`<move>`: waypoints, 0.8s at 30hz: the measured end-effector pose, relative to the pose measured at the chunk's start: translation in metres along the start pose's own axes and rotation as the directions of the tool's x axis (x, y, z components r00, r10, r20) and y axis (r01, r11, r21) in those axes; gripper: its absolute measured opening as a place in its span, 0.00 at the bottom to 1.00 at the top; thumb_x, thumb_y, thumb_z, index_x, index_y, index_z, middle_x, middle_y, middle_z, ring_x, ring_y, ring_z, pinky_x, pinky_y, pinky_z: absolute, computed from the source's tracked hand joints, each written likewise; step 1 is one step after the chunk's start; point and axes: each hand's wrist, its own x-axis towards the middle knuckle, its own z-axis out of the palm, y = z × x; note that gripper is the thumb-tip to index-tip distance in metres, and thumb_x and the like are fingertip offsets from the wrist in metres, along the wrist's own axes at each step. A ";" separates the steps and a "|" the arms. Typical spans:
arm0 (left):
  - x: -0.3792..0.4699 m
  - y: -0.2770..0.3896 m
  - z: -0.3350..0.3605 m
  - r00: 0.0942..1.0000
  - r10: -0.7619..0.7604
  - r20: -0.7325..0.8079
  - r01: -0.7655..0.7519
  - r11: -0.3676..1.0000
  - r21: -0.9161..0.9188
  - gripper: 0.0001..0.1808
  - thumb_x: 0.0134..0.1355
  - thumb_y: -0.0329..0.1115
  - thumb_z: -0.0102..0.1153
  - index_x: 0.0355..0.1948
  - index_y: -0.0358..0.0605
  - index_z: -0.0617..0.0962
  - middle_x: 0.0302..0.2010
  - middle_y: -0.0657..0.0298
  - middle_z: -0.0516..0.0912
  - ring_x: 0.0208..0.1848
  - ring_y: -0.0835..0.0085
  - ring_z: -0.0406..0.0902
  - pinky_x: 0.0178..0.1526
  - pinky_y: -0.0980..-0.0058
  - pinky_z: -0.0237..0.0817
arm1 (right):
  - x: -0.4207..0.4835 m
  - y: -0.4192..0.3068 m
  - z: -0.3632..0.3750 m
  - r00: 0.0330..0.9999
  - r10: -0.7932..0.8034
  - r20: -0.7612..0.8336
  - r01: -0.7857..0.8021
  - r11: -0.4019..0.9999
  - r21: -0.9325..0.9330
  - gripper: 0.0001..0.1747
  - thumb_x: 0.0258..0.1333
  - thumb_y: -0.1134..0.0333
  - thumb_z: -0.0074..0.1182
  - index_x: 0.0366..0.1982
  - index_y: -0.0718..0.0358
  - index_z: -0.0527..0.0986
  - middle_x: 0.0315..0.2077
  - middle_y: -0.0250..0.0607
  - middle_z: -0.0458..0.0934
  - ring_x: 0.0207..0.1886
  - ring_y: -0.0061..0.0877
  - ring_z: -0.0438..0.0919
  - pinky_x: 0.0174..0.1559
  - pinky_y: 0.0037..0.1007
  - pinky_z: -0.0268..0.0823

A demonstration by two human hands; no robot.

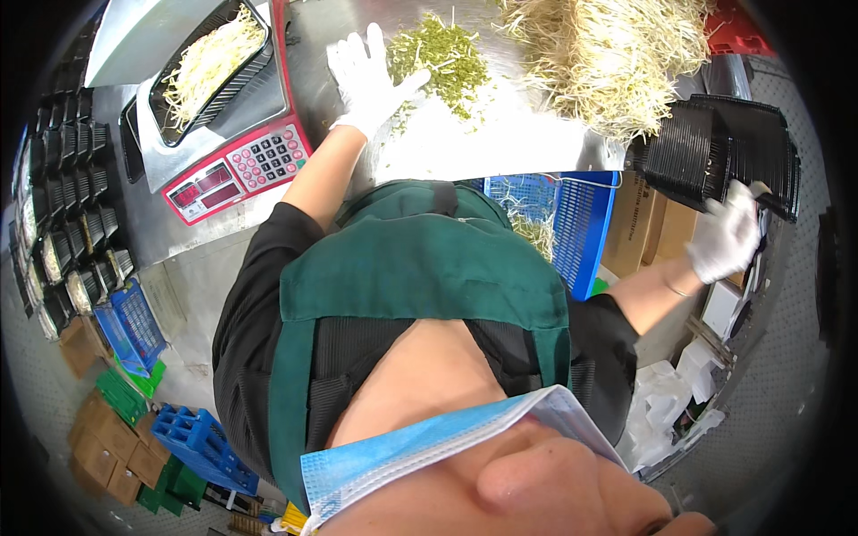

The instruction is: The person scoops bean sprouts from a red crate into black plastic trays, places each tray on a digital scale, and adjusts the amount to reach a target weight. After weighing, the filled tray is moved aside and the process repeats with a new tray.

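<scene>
My left hand [372,84], in a white glove, rests with spread fingers on the steel table [436,151], beside a small heap of green bean hulls [449,60]. Nothing shows in its grasp. On the left, a red digital scale [234,171] bears a black plastic tray [249,86] of bean sprouts [213,63]. My right hand [726,234], also gloved, is raised at the right with bent fingers, just below nested black plastic trays [684,151]; whether it touches or grips one cannot be told. A large pile of sprouts [596,60] lies between the hulls and these trays.
Below the table edge stands a blue plastic crate [583,228] with loose sprouts, next to cardboard boxes [627,228]. Stacked black trays [74,181], some filled, line the far left. A red crate [737,30] is at the upper right. White plastic bags [660,409] lie low at the right.
</scene>
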 end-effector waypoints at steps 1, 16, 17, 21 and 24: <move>0.006 0.000 0.001 0.995 -0.058 0.080 0.061 0.997 -0.040 0.57 0.53 0.72 0.48 0.71 0.42 0.47 0.69 0.39 0.53 0.72 0.47 0.47 0.69 0.45 0.26 | 0.025 0.006 -0.017 0.995 -0.020 -0.099 0.012 0.997 -0.074 0.14 0.57 0.64 0.59 0.41 0.65 0.80 0.32 0.36 0.82 0.19 0.15 0.72 0.20 0.16 0.61; -0.092 -0.003 -0.029 0.964 0.225 0.139 -0.144 0.888 -0.437 0.53 0.55 0.59 0.56 0.70 0.37 0.49 0.70 0.41 0.47 0.71 0.44 0.44 0.70 0.49 0.34 | -0.154 0.103 0.227 0.506 -0.350 0.788 0.394 0.907 0.150 0.38 0.56 0.53 0.55 0.65 0.59 0.59 0.61 0.50 0.65 0.64 0.43 0.63 0.64 0.38 0.56; -0.089 0.003 -0.030 0.964 0.210 0.164 -0.139 0.922 -0.362 0.54 0.55 0.59 0.57 0.70 0.37 0.48 0.70 0.40 0.47 0.71 0.44 0.44 0.70 0.50 0.34 | -0.146 0.088 0.247 0.491 -0.381 0.784 0.391 0.900 0.192 0.40 0.57 0.52 0.54 0.66 0.59 0.56 0.62 0.51 0.63 0.66 0.43 0.62 0.64 0.37 0.55; -0.048 0.003 0.012 0.999 0.050 -0.001 -0.048 0.965 -0.257 0.51 0.56 0.57 0.55 0.70 0.35 0.49 0.68 0.37 0.49 0.70 0.42 0.45 0.70 0.53 0.35 | -0.155 0.044 0.325 0.413 -0.583 0.699 0.501 0.787 0.360 0.38 0.56 0.48 0.54 0.64 0.57 0.62 0.61 0.48 0.65 0.65 0.40 0.64 0.63 0.33 0.59; -0.004 0.009 0.013 1.000 -0.006 0.003 0.007 0.907 -0.422 0.46 0.56 0.54 0.56 0.67 0.36 0.55 0.65 0.40 0.58 0.67 0.47 0.54 0.69 0.58 0.44 | -0.172 0.026 0.344 0.230 -0.651 0.724 0.295 0.755 0.585 0.21 0.55 0.50 0.55 0.48 0.51 0.79 0.48 0.36 0.79 0.52 0.32 0.77 0.53 0.29 0.68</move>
